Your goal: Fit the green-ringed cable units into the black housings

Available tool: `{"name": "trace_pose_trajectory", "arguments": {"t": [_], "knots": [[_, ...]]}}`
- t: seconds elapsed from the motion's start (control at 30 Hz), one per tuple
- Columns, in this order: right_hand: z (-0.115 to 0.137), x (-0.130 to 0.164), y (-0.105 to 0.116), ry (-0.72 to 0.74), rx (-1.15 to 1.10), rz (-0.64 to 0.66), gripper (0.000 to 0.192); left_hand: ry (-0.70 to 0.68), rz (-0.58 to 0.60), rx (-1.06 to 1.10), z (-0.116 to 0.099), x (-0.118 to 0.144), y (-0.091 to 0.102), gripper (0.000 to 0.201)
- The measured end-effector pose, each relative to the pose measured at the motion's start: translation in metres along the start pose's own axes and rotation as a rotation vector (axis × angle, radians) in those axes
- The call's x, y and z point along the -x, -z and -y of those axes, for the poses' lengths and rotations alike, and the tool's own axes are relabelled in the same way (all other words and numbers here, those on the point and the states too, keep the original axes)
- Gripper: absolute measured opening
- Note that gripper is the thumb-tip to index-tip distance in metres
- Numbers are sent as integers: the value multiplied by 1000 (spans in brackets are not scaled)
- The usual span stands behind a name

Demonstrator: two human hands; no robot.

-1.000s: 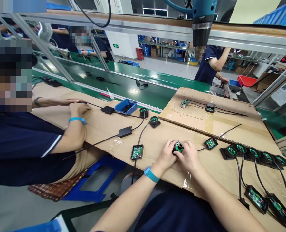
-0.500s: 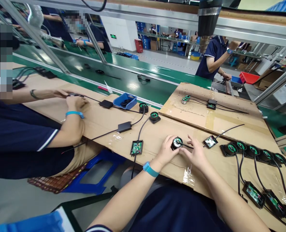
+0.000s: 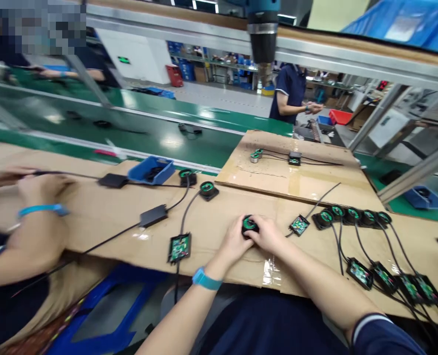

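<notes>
A round black housing (image 3: 249,224) with a green ring-shaped circuit board inside rests on the cardboard, facing up. My left hand (image 3: 234,242) is closed around its left side. From the right, my right hand (image 3: 270,234) grips the same housing, its fingers over the top edge and its thumb at the near side. Just right of my hands lies an open black box with a circuit board (image 3: 299,225); a short cable end shows at its left. My right hand hides the cable near the housing.
Several round housings (image 3: 353,215) stand in a row at the right, cabled to open circuit-board boxes (image 3: 359,272). Left are another housing (image 3: 207,190), an open board box (image 3: 179,247), a closed black box (image 3: 153,216) and a blue bin (image 3: 151,170). A co-worker's hands (image 3: 43,187) work far left.
My right hand, spread beside the cable before, has moved left and closed on the housing. My left hand stays on it. The view has turned right, so everything appears shifted left.
</notes>
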State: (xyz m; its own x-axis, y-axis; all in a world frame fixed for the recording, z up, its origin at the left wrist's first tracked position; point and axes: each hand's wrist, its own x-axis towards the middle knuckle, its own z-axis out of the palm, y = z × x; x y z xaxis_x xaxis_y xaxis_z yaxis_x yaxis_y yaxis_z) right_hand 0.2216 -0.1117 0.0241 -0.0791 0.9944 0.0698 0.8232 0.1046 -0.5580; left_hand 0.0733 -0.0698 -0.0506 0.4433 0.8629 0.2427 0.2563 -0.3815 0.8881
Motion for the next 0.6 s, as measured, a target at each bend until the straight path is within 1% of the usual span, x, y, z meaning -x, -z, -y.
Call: {"name": "trace_pose_trajectory", "arguments": {"t": [0.1, 0.13, 0.17, 0.2, 0.3, 0.43, 0.47, 0.57, 0.6], "knots": [[-3, -11, -5, -11, 89, 16, 37, 4, -18, 33, 5, 1, -1, 134], [-4, -14, -5, -10, 118, 21, 35, -17, -30, 61, 5, 1, 0, 144], [-4, -17, -4, -10, 140, 22, 33, -46, -47, 93, 6, 0, 1, 148], [-4, -21, -4, -12, 152, 20, 31, -79, -71, 127, 6, 0, 3, 147], [-2, -30, -1, -19, 177, 7, 31, -158, -205, 204, 8, -1, 8, 122], [9, -36, 9, -20, 213, 15, 28, -158, -398, 185, 10, -2, 12, 98], [13, -35, 12, -8, 205, -15, 28, -142, -437, 167, 10, -2, 13, 91], [23, -29, 17, 50, 152, -185, 33, -68, -543, 126, 10, -1, 14, 72], [25, -25, 16, 53, 152, -203, 35, -41, -566, 121, 10, -1, 14, 67]]}}
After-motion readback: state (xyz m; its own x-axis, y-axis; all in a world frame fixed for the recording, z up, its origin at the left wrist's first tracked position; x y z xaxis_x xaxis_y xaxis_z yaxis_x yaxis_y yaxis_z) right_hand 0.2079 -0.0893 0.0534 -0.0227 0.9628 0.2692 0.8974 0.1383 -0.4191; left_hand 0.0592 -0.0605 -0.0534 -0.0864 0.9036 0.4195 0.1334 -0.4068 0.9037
